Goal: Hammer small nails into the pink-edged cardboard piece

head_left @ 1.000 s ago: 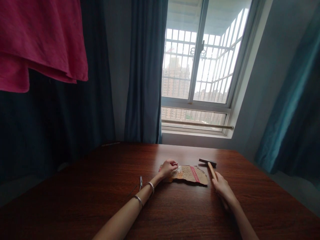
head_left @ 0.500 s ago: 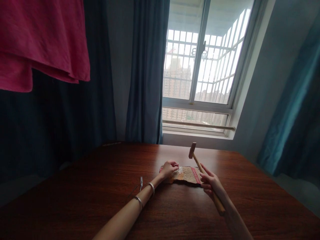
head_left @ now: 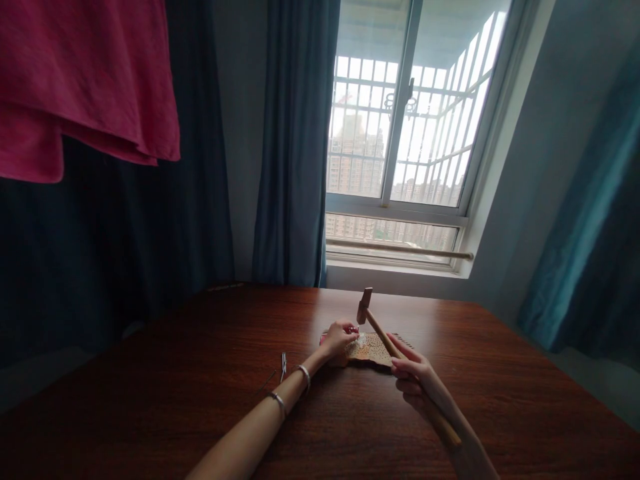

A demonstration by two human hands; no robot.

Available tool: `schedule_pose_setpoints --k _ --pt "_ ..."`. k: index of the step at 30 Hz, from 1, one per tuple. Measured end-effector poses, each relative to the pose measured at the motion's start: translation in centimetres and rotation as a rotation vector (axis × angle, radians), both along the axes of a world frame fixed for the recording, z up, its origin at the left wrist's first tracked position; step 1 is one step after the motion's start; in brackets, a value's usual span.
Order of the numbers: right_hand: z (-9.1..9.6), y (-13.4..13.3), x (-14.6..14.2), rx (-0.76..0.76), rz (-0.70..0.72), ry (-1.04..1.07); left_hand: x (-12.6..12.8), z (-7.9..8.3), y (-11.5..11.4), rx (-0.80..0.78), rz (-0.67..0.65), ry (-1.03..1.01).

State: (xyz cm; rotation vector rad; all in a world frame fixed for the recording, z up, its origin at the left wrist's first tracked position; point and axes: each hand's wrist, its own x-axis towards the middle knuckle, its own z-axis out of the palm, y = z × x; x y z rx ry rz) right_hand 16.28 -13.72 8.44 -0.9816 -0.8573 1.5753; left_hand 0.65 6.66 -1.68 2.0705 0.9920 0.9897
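My right hand [head_left: 419,377] is wrapped round the wooden handle of a hammer [head_left: 379,328], with its head raised just above the fingertips of my left hand [head_left: 339,340]. My left hand rests at the left end of a flat, torn-edged patterned piece [head_left: 374,349] that looks like cardboard covered in small dark marks. Its fingers are pinched together over a whitish patch there. Whatever they hold is too small to make out. Two metal bangles circle the left forearm.
Thin metal rods [head_left: 283,363] lie on the brown wooden table [head_left: 200,393], left of my left wrist. Blue curtains [head_left: 295,147] and a barred window [head_left: 400,133] stand behind the table. A pink cloth [head_left: 100,80] hangs at upper left.
The hammer has moved left, and its head is now nearer my left fingertips. My right hand has shifted slightly left with it. My left hand stays in place.
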Motion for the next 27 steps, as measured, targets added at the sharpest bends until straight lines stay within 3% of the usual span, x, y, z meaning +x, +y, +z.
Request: schedule_pose_setpoints --k 27 --pt "-0.61 0.28 -0.08 -0.031 0.011 -0.04 0.1 0.6 -0.58 -0.069 0.006 -0.025"
